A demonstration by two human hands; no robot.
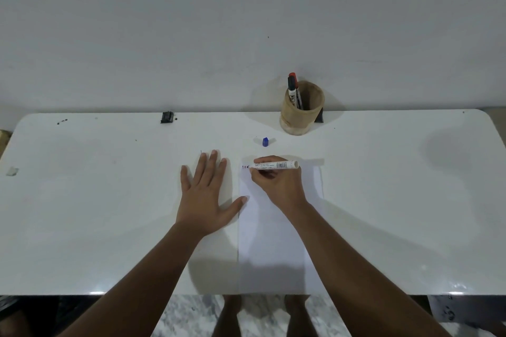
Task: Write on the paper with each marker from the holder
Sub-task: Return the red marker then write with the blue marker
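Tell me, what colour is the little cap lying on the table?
Blue. The cap shows clearly in the head view, between holder and paper.

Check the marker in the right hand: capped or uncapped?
Uncapped. The marker lies in the right hand with its tip on the paper; a blue cap sits apart on the table.

- Both forearms are bare from wrist to the frame's lower edge; no sleeves show.
- The left hand (pixel 204 194) wears no ring, watch or glove.
- The right hand (pixel 276 182) is likewise bare, with no wristband or jewellery.
- Fingernails are short and unpainted.
- Two bare feet (pixel 262 314) show below the table edge, without shoes or socks.
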